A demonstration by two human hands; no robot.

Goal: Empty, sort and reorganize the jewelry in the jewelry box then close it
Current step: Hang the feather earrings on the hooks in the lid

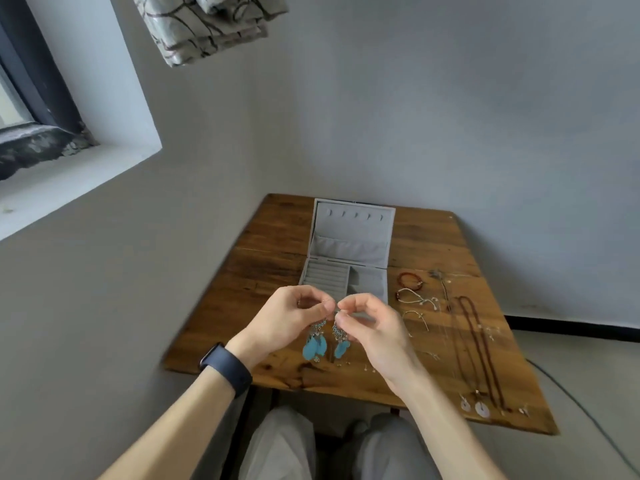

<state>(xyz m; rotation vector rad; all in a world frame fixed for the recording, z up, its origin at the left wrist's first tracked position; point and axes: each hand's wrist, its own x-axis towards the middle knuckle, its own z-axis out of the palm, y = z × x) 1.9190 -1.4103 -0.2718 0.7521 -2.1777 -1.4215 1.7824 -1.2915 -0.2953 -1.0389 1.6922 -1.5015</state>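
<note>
Left hand: fingers are curled, the hook of the first feather earring being pinched.
Right hand: fingers are curled, the second feather earring being pinched by its hook.
Earrings: hung side by side above the tabletop, near its front edge.
Jewelry box: stood open at the back edge.
Bracelets, necklaces: laid toward the right edge.

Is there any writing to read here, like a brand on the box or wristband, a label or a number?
None can be read.
Grey jewelry box: plain lining, no brand or label.
Dark wristband: no logo or digits visible.
Blue feather earrings: no tag.
Curtain: line pattern only, no letters.
</note>
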